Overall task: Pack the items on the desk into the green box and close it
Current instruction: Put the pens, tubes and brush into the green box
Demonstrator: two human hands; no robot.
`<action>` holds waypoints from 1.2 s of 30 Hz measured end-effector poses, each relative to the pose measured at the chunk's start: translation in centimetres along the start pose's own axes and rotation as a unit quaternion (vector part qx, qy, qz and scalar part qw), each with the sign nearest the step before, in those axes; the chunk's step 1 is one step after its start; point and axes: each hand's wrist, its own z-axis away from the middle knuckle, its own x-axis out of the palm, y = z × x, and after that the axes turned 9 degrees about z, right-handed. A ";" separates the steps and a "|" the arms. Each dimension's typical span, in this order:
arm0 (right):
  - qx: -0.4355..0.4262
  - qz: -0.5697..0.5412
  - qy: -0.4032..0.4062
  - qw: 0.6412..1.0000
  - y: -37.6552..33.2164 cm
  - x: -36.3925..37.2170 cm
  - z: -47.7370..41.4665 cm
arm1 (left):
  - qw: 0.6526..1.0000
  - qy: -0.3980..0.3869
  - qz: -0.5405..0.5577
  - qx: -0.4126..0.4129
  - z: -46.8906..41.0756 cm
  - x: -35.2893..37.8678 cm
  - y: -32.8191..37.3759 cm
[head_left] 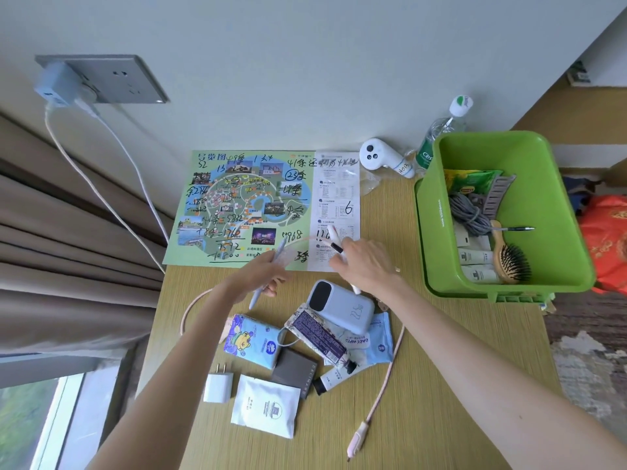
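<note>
map point(251, 205) under left hand point(261, 274) gripping blue pen point(279, 250), right hand point(368, 266) white pen point(333, 234).

My desk point(441, 385) shows matt wood grain; the box point(437, 212) at right is glossy plastic, the brush point(499, 254) inside it smooth wood. The far map point(237, 198) is paper, the left curtain point(68, 266) cloth; the pen point(256, 293) in my left hand point(261, 273) and marker point(334, 237) in my right hand point(364, 264), smooth plastic.

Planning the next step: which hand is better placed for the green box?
Right: the right hand, with the white marker, is nearer the green box than the left hand, with the blue pen.
</note>
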 end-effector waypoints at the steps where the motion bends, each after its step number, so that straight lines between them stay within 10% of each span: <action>1: -0.002 -0.009 0.006 1.000 0.1 -0.4 0.1 | 1.000 0.012 0.005 0.014 0.3 -0.4 -0.3; 22: 0.044 -0.366 -0.149 0.918 -6.4 0.0 8.6 | 0.946 0.166 -0.271 0.065 7.7 -1.5 -11.2; 36: 0.045 -0.012 -0.067 0.997 -7.6 2.1 12.3 | 0.914 0.249 -0.293 0.127 8.2 2.3 -10.6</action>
